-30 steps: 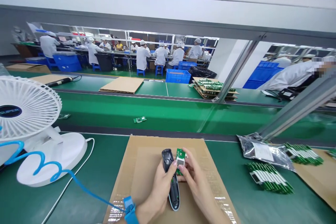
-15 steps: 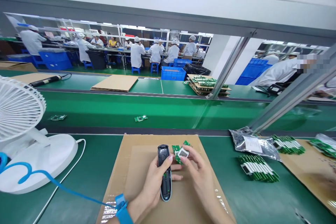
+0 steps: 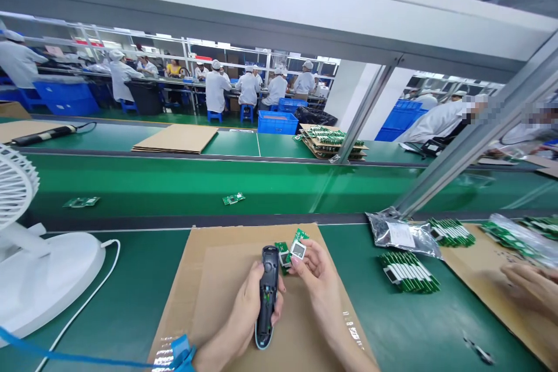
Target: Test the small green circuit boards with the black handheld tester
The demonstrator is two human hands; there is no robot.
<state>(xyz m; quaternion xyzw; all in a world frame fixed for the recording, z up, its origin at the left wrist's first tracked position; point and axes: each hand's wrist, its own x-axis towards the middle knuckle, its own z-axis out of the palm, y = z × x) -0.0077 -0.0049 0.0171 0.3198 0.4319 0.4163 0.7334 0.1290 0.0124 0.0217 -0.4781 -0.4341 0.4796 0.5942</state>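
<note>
My left hand [image 3: 244,302] is closed around a long black handheld device housing [image 3: 267,297], its hollow inside facing up and a bit of green showing within. In my right hand [image 3: 323,279], a small green circuit board with a white-framed grey screen [image 3: 299,247] is pinched between thumb and fingers. Another green circuit board [image 3: 282,253] shows between the housing and the pinched one; whether it is held or lies on the cardboard, I cannot tell. Both hands are over a cardboard sheet [image 3: 218,279]. A blue strap [image 3: 182,351] circles my left wrist.
Rows of circuit boards [image 3: 410,273] and a silver bag [image 3: 401,235] lie to the right. Another person's hand [image 3: 532,285] is at the right edge. A white fan [image 3: 52,279] stands left. Single boards [image 3: 234,199] lie on the green belt [image 3: 174,180] ahead.
My view has turned slightly right. The screened board in my right hand has tilted more upright, and my left thumb has shifted to the housing's side. A person's hand has appeared at right.
</note>
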